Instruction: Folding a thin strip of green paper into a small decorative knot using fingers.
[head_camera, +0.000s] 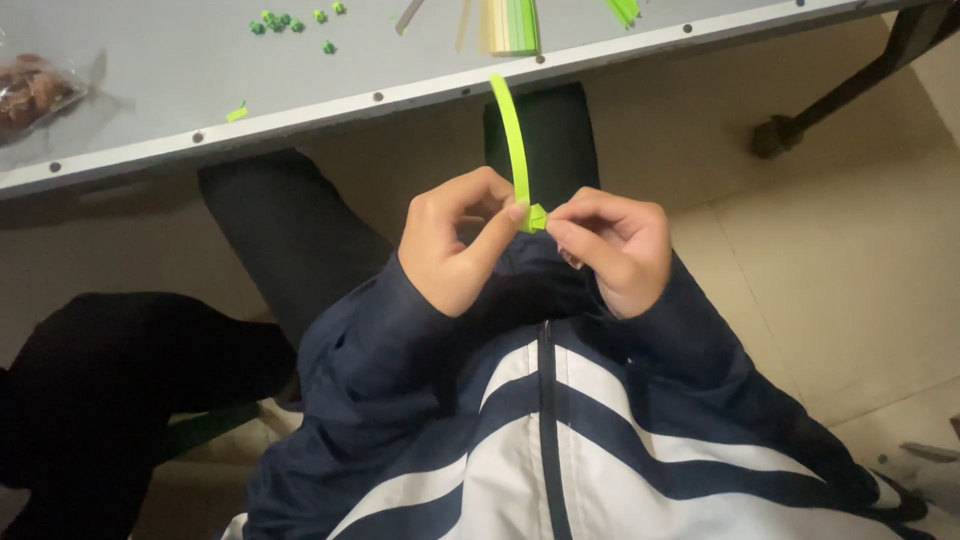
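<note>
Lime-green paper strip (512, 140), small folded knot at its near end, clamped between left hand (455, 245) and right hand (610, 245) fingertips over the lap. Grip is tiny; uneven pull could likely tear or crease it, or let the fold slip loose.

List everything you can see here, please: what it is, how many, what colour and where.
paper strip: one, bright green, pinched between both hands, its free end rising toward the table edge
small folded pieces: about eight, green, far side of the table, left of centre
paper scrap: one, light green, near the table's front edge
bundle of strips: one, pale yellow and green, top centre of the table
wrapped snack: one, brown in clear film, table's left end
table: one, grey with a pale riveted rim, top of view
floor tiles: beige, right side
jacket: one, navy and white, bottom centre
left hand: one
right hand: one
</note>
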